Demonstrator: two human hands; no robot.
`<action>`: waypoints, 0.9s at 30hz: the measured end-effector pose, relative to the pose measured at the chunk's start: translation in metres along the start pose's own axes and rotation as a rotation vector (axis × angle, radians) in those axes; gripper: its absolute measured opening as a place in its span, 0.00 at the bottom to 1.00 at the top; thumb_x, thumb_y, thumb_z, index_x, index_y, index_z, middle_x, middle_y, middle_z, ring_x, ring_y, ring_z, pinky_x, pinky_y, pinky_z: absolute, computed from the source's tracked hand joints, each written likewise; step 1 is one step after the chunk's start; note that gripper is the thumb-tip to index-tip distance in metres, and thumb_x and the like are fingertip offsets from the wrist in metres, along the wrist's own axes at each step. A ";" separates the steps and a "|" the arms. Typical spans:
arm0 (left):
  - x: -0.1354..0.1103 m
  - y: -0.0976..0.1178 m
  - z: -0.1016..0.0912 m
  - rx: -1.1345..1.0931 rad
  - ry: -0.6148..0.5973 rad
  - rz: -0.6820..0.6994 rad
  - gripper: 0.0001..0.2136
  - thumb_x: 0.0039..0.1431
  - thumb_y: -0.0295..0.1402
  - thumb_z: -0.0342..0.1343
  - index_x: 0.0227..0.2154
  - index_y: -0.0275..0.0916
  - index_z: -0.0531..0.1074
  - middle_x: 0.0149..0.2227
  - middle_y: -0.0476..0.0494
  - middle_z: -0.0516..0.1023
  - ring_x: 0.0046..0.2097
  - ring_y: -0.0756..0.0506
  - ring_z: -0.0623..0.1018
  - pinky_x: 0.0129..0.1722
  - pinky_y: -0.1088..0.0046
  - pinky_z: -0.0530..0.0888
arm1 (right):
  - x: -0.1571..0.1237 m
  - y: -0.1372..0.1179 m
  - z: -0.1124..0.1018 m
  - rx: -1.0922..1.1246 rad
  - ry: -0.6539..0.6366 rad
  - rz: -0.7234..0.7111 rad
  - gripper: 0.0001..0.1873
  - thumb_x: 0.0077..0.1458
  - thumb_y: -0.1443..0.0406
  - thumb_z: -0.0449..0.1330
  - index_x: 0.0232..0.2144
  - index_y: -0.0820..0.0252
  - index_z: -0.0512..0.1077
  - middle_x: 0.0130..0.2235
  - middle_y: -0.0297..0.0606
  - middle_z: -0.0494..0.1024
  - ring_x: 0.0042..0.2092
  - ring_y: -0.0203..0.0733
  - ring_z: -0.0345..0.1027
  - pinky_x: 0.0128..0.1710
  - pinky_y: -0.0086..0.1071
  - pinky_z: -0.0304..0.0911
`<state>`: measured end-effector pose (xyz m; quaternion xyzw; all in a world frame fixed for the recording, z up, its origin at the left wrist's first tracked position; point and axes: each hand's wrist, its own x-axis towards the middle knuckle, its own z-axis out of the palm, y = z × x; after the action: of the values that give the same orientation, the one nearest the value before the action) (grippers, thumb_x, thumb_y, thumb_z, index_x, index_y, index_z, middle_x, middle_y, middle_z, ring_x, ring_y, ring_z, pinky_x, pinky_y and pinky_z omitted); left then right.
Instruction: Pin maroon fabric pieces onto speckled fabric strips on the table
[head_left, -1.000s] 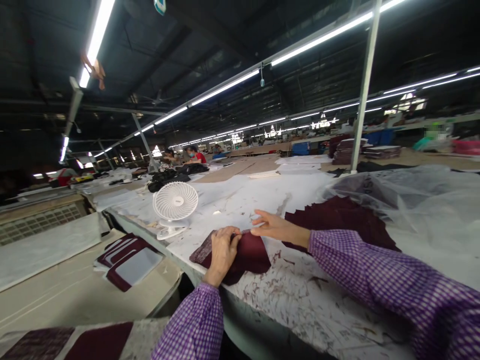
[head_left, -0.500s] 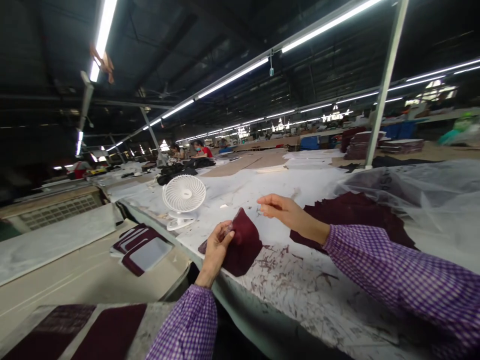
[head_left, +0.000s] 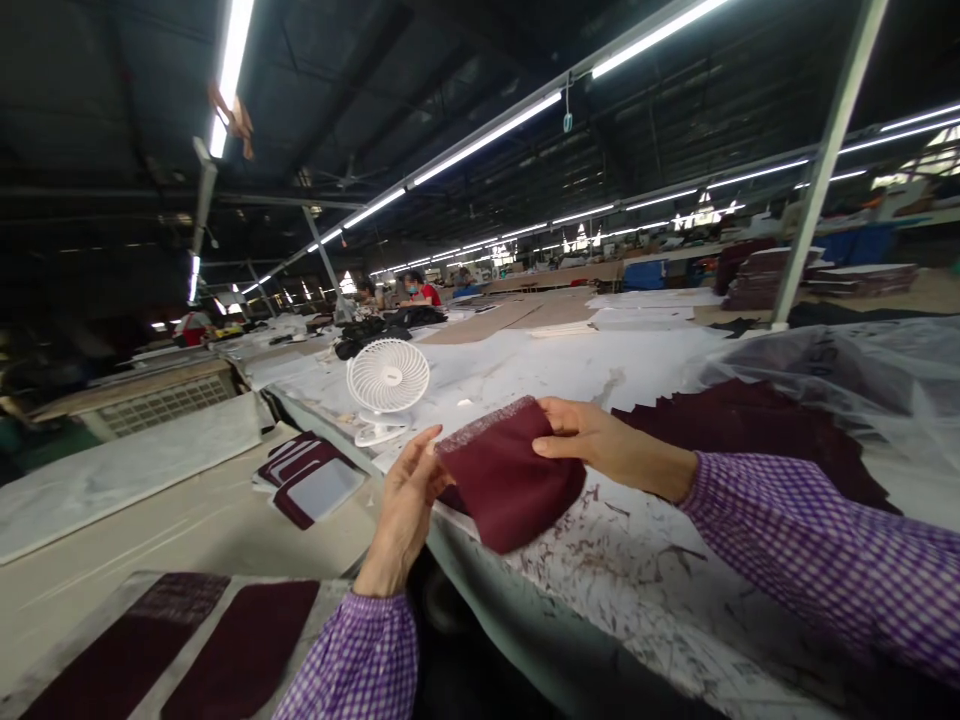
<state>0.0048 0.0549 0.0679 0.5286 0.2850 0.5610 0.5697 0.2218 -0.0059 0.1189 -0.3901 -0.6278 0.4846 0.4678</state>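
Between my hands hangs a dark red piece of fabric (head_left: 517, 480), its upper edge lined with a greyish speckled strip. My left hand (head_left: 409, 490) pinches its left corner. My right hand (head_left: 581, 435) grips the upper right edge, thumb in front and fingers behind. The piece is held over the near edge of the white worktable (head_left: 547, 350), where dark red scraps and marks are scattered. A pile of dark red fabric pieces (head_left: 757, 430) lies beyond my right forearm, and part of it is hidden by that arm.
A small white fan (head_left: 388, 378) stands on the table behind my left hand. Stacked cut panels (head_left: 315, 480) lie on the lower beige table at left. Clear plastic sheeting (head_left: 885, 370) covers the right side. A metal post (head_left: 832, 165) rises behind it. People sit far back.
My right hand, which was apart and holding nothing, has come in and taken the fabric's right edge. The fabric is now lifted and spread between both hands. The view has shifted slightly.
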 end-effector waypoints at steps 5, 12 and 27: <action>0.005 0.004 -0.001 0.068 -0.301 -0.359 0.32 0.55 0.58 0.41 0.35 0.31 0.75 0.32 0.34 0.78 0.32 0.44 0.77 0.31 0.70 0.73 | -0.001 0.021 0.003 0.027 -0.104 0.230 0.23 0.45 0.65 0.62 0.46 0.61 0.66 0.42 0.42 0.75 0.39 0.43 0.71 0.40 0.36 0.67; 0.013 -0.018 0.012 0.514 -0.324 -0.275 0.20 0.52 0.48 0.55 0.34 0.33 0.76 0.29 0.43 0.77 0.27 0.51 0.74 0.27 0.77 0.68 | 0.002 0.071 -0.006 -0.358 0.024 0.318 0.24 0.45 0.67 0.61 0.47 0.61 0.66 0.38 0.40 0.75 0.37 0.42 0.71 0.35 0.32 0.65; 0.003 -0.062 0.053 1.235 -0.282 0.264 0.12 0.55 0.24 0.51 0.38 0.41 0.76 0.34 0.45 0.75 0.36 0.47 0.74 0.37 0.72 0.68 | -0.005 0.069 -0.031 -1.190 0.006 -0.091 0.13 0.57 0.66 0.51 0.37 0.55 0.76 0.37 0.37 0.74 0.34 0.39 0.67 0.33 0.29 0.58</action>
<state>0.0748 0.0541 0.0259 0.8584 0.4103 0.2841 0.1188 0.2559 0.0129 0.0536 -0.5592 -0.8062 0.0280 0.1909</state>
